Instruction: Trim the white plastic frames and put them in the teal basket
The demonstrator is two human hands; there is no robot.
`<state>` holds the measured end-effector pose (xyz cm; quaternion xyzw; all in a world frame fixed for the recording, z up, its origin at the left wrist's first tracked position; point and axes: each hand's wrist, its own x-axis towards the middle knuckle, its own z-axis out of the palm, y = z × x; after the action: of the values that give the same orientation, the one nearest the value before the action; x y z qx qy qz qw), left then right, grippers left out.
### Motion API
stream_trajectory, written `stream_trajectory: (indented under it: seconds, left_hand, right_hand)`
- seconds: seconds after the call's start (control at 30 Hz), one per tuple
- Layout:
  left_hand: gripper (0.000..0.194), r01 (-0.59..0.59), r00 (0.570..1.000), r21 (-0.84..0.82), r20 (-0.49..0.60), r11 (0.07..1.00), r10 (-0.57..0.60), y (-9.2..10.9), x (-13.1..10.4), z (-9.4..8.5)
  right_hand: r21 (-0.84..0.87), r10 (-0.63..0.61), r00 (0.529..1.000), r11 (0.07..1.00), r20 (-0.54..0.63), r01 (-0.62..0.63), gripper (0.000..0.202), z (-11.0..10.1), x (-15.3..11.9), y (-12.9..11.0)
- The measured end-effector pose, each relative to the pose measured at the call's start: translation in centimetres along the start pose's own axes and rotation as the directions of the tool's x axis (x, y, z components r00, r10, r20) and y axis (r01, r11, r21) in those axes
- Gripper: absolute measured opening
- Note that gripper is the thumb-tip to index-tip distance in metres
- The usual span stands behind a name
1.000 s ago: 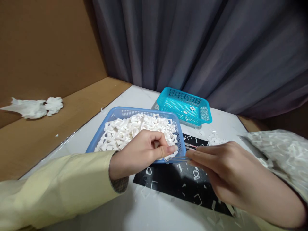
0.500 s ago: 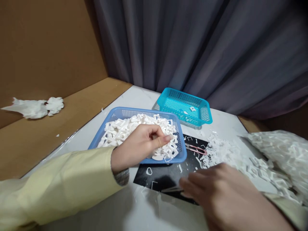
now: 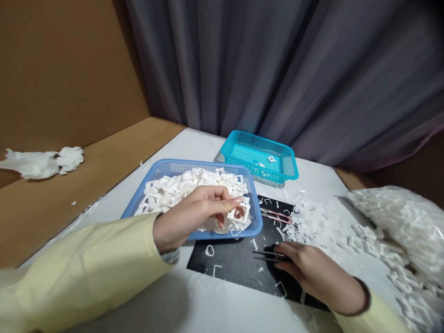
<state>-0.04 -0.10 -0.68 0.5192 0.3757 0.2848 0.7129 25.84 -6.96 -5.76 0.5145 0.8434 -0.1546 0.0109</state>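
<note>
My left hand [image 3: 204, 206] is over the front right of a blue basket [image 3: 257, 217]. Between its thumb and fingers it pinches a white square plastic piece with a round hole [image 3: 245, 216]. Heaped in the basket are many similar white pieces [image 3: 166, 187]. Above the black mat [image 3: 236, 259] my right hand [image 3: 305, 268] is closed on metal tweezers [image 3: 265, 255], whose two tips point left and stand slightly apart with nothing visible between them. Thin white scraps lie on the mat, among them a small ring [image 3: 210, 250].
A turquoise basket [image 3: 293, 173] with a few white bits stands behind. Pink-handled snips [image 3: 277, 216] lie at the mat's back edge, beside a pile of white scraps [image 3: 315, 222]. At right, a clear bag [image 3: 405, 222] spills white pieces. Crumpled white tissue [image 3: 41, 163] lies far left.
My right hand has moved back and slightly left, away from me, bringing the tweezers over the mat. My left hand has turned, so the white piece in its fingers now shows.
</note>
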Motion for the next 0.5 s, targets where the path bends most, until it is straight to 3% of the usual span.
stream_trajectory:
  seconds: [0.13, 0.23, 0.37, 0.5]
  left_hand:
    - [0.027, -0.021, 0.999, 0.050, -0.031, 0.999, 0.023, -0.2, 0.1, 0.5]
    - [0.026, -0.045, 0.997, 0.074, -0.067, 0.996, 0.050, -0.2, -0.1, 1.0]
    - [0.025, -0.083, 0.993, 0.096, -0.071, 0.992, 0.090, -0.4, -0.6, 1.7]
    - [0.022, -0.124, 0.992, 0.206, -0.010, 0.971, 0.129, -0.3, -0.6, 1.9]
  right_hand:
    - [0.090, 0.021, 0.989, 0.996, -0.147, -0.008, 0.022, -1.8, 0.4, -0.9]
    - [0.207, 0.033, 0.967, 0.978, -0.252, 0.021, 0.025, -3.4, 1.3, -3.0]
    - [0.528, 0.027, 0.937, 0.832, -0.348, 0.172, 0.031, -4.0, 3.1, -5.9]
    - [0.698, 0.041, 0.931, 0.674, -0.362, 0.241, 0.030, -4.3, 4.2, -6.5]
